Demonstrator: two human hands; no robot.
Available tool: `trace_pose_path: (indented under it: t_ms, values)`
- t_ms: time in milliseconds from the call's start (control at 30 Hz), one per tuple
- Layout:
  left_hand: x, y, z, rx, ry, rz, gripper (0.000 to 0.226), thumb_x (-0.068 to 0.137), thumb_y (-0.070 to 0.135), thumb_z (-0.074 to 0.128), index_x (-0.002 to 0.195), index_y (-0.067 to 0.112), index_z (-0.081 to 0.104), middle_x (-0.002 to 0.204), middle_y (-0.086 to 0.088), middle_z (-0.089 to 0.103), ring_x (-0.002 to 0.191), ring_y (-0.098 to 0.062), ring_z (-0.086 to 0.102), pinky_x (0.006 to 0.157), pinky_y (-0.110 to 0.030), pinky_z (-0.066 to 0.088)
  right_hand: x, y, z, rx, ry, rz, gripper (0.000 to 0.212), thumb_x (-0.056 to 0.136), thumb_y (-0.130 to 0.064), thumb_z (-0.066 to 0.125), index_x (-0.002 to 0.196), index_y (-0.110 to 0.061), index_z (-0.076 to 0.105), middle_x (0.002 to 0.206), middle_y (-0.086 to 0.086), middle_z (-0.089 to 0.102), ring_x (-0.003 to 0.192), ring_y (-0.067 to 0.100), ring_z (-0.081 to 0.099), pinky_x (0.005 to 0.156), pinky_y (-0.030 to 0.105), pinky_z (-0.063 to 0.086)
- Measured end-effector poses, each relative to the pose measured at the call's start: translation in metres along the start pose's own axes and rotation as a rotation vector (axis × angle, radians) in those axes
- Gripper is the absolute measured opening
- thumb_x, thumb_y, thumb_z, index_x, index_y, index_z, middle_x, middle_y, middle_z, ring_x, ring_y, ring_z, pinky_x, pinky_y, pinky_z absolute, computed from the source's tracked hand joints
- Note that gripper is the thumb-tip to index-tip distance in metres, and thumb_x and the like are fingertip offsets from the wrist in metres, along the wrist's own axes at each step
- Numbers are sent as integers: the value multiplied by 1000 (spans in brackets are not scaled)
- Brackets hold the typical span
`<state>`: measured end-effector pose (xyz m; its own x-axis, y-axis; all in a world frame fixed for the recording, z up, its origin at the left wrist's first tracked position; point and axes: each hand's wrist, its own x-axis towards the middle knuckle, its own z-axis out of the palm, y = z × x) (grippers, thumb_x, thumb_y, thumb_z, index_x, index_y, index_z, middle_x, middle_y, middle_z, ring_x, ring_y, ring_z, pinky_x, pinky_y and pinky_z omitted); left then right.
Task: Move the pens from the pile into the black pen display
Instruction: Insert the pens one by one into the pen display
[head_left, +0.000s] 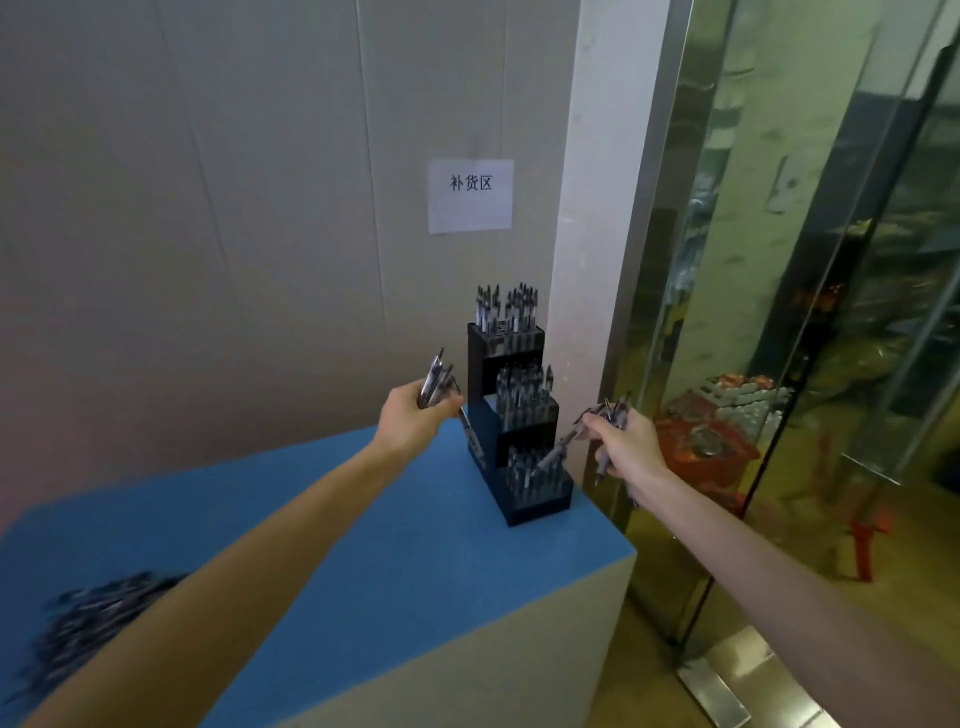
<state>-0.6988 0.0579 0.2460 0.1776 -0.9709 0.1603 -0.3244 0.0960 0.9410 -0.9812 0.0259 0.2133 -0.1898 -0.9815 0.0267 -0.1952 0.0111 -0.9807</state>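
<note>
Holding bundles of pens, the left hand (415, 423) and right hand (626, 447) curl fingers around them beside the black pen display (519, 415) on the blue desk (363, 545).

A blue-topped table (332, 525) with pale sides fills the lower left and centre of the frame. On its far right corner stands the black pen display (519, 415), 3 stepped tiers holding upright pens. At the lower left edge lies a blurred pile of pens (88, 623).
</note>
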Motion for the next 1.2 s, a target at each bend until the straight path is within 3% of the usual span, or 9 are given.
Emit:
trace_pose_path:
  t_ms: [133, 200, 300, 567, 800, 967, 1100, 1200]
  values:
    - [31, 16, 47, 83, 120, 51, 14, 90, 26, 74, 84, 15, 68, 68, -8, 63, 63, -18, 54, 57, -33, 43, 50, 2, -52, 28, -50, -48, 19, 101, -31, 61, 100, -14, 68, 97, 8, 76, 61, 15, 57, 60, 27, 46]
    - [44, 23, 64, 154, 176, 62, 18, 90, 28, 74, 87, 11, 69, 63, -1, 58, 57, -16, 47, 54, -30, 40, 73, 1, -71, 45, -70, -75, 20, 101, -33, 61, 98, -15, 69, 93, 6, 74, 69, 17, 58, 69, 31, 47]
    - [57, 30, 81, 192, 258, 40, 23, 89, 29, 76, 88, 7, 69, 61, 1, 53, 55, -17, 42, 52, -28, 36, 103, -1, -88, 60, -97, -91, 19, 101, -30, 61, 89, -16, 66, 73, 6, 62, 68, 20, 57, 69, 32, 46]
    - [82, 41, 100, 327, 401, 2, 19, 88, 25, 75, 86, 8, 68, 64, 0, 56, 57, -17, 47, 55, -27, 38, 169, -15, -84, -24, -94, -262, 10, 97, -28, 68, 95, -18, 67, 85, -5, 67, 79, 7, 63, 68, 23, 45]
    - [125, 48, 116, 465, 393, 112, 14, 89, 26, 73, 84, 24, 61, 72, 1, 65, 62, -16, 54, 60, -31, 44, 215, -5, -69, -67, -116, -370, 15, 97, -28, 67, 99, -13, 68, 81, 3, 67, 67, 16, 65, 56, 21, 45]
    - [164, 42, 125, 490, 397, 166, 13, 93, 30, 70, 89, 26, 59, 68, 8, 59, 58, -11, 51, 54, -27, 37, 255, -9, -56, -86, -193, -490, 13, 96, -26, 68, 101, -14, 70, 76, 6, 66, 69, 33, 62, 64, 38, 53]
    - [200, 37, 127, 567, 345, 239, 13, 94, 32, 70, 92, 25, 59, 70, 12, 62, 59, -8, 56, 54, -27, 42, 291, -20, -32, -160, -290, -551, 7, 97, -26, 67, 97, -19, 69, 71, 9, 62, 59, 23, 52, 58, 33, 43]
    - [223, 29, 129, 699, 312, 294, 17, 95, 36, 69, 106, 24, 63, 78, 10, 68, 63, -8, 62, 56, -28, 48, 316, -24, -8, -224, -398, -539, 8, 98, -24, 66, 98, -16, 69, 72, 9, 60, 59, 22, 47, 59, 34, 42]
